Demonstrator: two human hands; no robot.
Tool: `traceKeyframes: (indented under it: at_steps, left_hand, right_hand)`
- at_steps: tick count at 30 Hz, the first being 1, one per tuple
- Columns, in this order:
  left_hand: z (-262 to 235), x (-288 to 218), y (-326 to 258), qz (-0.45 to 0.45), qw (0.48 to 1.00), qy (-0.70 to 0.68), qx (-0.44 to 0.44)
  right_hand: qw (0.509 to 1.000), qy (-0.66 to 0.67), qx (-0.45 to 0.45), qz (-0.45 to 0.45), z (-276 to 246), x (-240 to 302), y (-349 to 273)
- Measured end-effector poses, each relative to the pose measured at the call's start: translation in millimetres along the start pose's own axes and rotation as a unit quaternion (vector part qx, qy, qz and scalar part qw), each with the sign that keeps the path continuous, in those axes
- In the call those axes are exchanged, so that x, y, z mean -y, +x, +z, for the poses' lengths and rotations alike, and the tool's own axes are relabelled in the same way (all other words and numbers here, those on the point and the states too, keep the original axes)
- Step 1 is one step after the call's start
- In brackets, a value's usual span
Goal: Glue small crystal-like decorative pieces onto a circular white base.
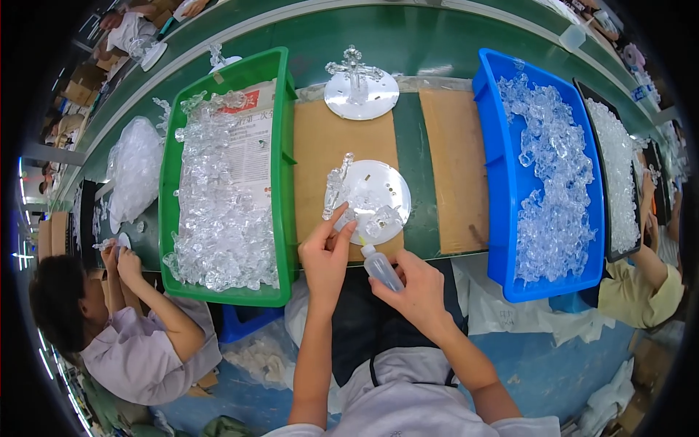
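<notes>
My right hand (419, 288) is closed around a translucent squeeze bottle (384, 269) with a white cap, its thin nozzle tilted up and left. My left hand (325, 251) pinches a small transparent plastic piece (346, 216) close to the nozzle tip. Just beyond both hands is a round white disc (393, 191) with small holes. One transparent part (386, 221) sits at the disc's near side. At its left edge is a long transparent ornament piece (337, 182), partly overlapping the disc. The exact contact between nozzle and piece is too small to make out.
A green bin (285, 182) and a blue bin (497, 218), both full of transparent parts, flank the cardboard (309, 146). Farther back, another white disc (349, 109) carries a cross-shaped ornament. Co-workers sit at left (145, 349) and right (633, 288). A black tray (580, 91) adjoins the blue bin.
</notes>
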State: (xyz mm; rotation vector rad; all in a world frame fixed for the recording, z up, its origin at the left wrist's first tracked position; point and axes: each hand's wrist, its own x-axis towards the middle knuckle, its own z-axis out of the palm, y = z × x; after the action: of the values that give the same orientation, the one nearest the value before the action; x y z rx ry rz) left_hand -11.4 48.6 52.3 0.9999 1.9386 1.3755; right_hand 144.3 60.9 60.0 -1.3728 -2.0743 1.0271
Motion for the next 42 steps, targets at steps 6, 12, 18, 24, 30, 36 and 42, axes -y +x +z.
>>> traceKeyframes:
  at_steps: [6,12,18,24,30,36,42]
  left_hand:
    - [1,0,-1,-0.007,1.0,-0.004,-0.006]
    - [1,1,0,-0.011,1.0,0.001,-0.011]
    - [2,3,-2,0.013,0.999,0.044,-0.018]
    - [0,6,-8,0.032,0.996,0.074,-0.041]
    - [13,13,-7,0.053,0.997,0.049,-0.027]
    - [7,25,-28,0.138,0.981,0.107,-0.087]
    - [-7,39,-29,0.324,0.925,0.145,-0.133]
  right_hand:
    - [1.0,0.008,-0.011,0.001,2,-1,0]
    - [1.0,0.026,-0.008,-0.008,5,1,4]
    - [0.999,0.01,0.025,-0.023,-11,7,2]
    - [0.986,0.103,-0.133,-0.015,-46,-3,16]
    - [0.971,0.075,-0.226,0.0,-32,-61,88]
    - [0.974,-0.093,-0.203,-0.027,-47,-43,48]
    - [0.849,-0.284,-0.004,-0.445,-85,96,93]
